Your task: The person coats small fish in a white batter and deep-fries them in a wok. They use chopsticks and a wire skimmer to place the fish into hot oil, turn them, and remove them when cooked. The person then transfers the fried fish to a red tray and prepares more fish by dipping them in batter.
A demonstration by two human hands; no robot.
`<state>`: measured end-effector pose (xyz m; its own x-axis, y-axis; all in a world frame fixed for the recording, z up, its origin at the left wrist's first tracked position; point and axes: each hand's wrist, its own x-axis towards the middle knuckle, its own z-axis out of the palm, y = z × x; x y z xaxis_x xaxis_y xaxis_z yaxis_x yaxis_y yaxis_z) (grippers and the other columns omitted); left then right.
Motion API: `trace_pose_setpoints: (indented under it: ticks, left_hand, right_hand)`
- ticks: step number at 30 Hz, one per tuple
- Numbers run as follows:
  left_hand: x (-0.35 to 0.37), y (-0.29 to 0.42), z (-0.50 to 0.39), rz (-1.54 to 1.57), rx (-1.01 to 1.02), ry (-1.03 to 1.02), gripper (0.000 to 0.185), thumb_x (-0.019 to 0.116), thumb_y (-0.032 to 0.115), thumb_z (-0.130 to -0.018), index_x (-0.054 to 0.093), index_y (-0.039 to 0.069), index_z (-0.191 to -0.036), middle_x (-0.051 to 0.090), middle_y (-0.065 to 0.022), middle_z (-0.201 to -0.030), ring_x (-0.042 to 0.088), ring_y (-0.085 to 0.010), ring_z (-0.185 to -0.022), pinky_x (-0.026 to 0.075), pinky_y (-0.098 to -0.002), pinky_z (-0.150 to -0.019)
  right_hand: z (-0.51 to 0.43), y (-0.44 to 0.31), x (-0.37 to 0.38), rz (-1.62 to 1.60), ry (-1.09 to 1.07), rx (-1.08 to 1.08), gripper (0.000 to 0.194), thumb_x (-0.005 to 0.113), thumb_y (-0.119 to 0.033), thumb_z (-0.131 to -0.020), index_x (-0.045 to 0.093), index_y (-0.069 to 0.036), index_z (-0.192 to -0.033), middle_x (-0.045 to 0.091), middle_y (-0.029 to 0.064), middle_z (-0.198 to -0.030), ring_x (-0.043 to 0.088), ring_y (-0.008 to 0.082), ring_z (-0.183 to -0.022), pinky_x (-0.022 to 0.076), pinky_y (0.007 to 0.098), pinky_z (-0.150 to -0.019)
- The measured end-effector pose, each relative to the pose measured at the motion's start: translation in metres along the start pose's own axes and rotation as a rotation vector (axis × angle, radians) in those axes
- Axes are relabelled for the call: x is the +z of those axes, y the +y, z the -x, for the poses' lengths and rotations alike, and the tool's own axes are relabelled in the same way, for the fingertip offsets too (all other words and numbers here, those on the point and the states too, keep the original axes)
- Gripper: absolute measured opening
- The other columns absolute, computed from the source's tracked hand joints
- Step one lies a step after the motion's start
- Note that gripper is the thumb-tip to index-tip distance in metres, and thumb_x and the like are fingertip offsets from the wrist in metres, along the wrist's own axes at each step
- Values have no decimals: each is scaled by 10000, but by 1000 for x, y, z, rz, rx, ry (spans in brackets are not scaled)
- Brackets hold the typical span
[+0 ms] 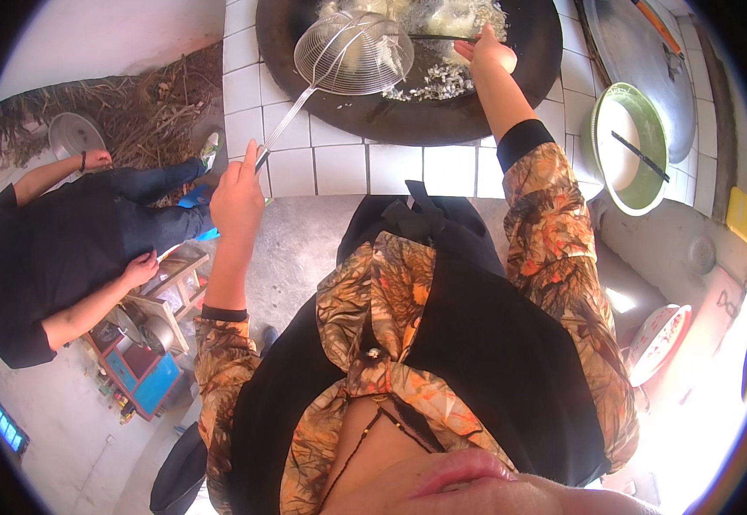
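Observation:
A wire-mesh skimmer (pixel 354 55) is gripped by its long handle in my left hand (pixel 238 193), which is over the left front of the tiled stove. The skimmer's round basket hangs over a large dark wok (pixel 380 122). Pale pieces of food (pixel 441 84) lie in bubbling oil in the wok, partly hidden by the skimmer. Above the wok's right side, my right hand (pixel 489 55) holds thin dark sticks (pixel 441 38), probably chopsticks, whose tips reach toward the basket.
On the right of the white-tiled stove (pixel 396 170) stands a green basin (pixel 657 187) with pale contents and dark chopsticks (pixel 639 156) across it. A large metal lid (pixel 644 51) lies behind it. A person in dark clothes (pixel 51 251) stands at the left, near dry brushwood (pixel 161 109).

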<state>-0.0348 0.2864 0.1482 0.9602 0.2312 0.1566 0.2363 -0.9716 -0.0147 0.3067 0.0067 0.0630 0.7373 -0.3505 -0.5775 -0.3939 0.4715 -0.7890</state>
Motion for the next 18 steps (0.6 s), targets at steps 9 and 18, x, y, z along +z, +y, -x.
trace_pose_setpoints:
  ticks: [9,18]
  left_hand:
    - [6,-3,1,-121,98,-23,528,587,57,-785,538,192,-1293,542,-56,-811,582,-242,-755,474,-372,-621]
    - [6,6,-8,-208,136,-83,564,561,34,-738,540,186,-1281,546,-28,-828,569,-222,-744,492,-349,-607]
  right_hand:
    - [-4,8,-7,83,9,-47,318,619,-197,-867,514,91,-785,628,185,-707,649,312,-486,540,340,-393]
    - [20,25,28,526,-329,-627,404,643,-371,-852,648,33,-852,646,177,-694,640,272,-576,509,380,-552]
